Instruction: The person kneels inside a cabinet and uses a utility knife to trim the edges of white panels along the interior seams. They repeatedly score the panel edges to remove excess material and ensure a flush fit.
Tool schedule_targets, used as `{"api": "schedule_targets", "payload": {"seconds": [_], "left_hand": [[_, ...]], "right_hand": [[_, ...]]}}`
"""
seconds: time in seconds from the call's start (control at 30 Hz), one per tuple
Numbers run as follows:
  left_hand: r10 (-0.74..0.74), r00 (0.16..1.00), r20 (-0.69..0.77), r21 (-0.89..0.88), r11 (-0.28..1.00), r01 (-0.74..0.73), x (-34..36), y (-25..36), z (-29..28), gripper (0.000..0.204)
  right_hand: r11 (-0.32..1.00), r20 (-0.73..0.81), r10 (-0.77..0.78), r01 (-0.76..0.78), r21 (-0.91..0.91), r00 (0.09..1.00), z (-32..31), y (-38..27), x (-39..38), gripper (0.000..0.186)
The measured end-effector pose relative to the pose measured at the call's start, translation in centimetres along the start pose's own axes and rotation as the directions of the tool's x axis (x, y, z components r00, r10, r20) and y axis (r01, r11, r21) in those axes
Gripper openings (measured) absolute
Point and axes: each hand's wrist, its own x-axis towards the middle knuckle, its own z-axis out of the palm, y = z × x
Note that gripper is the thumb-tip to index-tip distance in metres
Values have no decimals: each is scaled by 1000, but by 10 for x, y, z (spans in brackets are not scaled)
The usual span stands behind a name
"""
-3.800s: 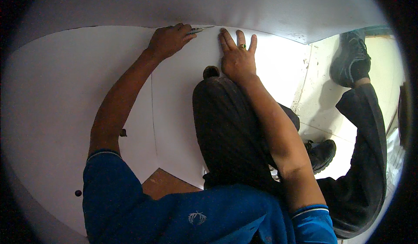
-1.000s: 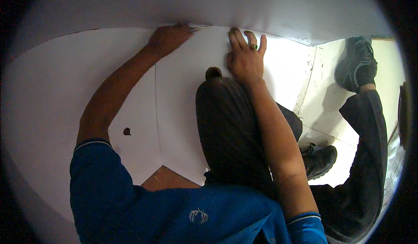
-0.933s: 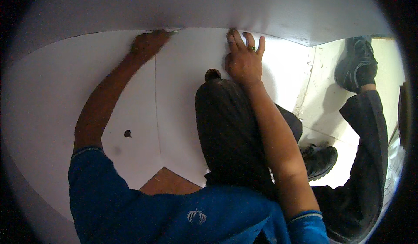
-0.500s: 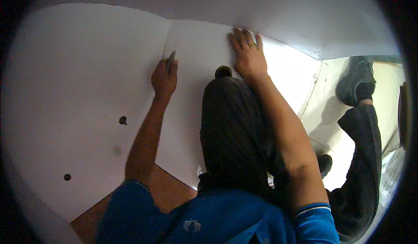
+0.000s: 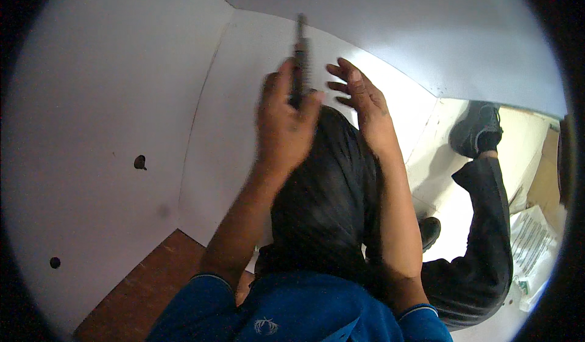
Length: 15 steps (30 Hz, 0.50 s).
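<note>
Grey and slim, a cutter-like tool is clasped in the left hand, its tip pointed far, above the white panel; light, stiff handling may be expected, with hold best taken on the handle, clear of the tip; the right hand's grip is slack, nothing seen in it; tool details are blurred, and the near end is hidden by fingers.
</note>
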Motion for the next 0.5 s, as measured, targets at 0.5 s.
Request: {"api": "schedule_targets", "payload": {"seconds": [0.5], "left_hand": [[316,918,239,641,659,-394,22,-239,-111,59]], "right_hand": [[717,186,-15,140,-683,982,5,-15,61,42]]}}
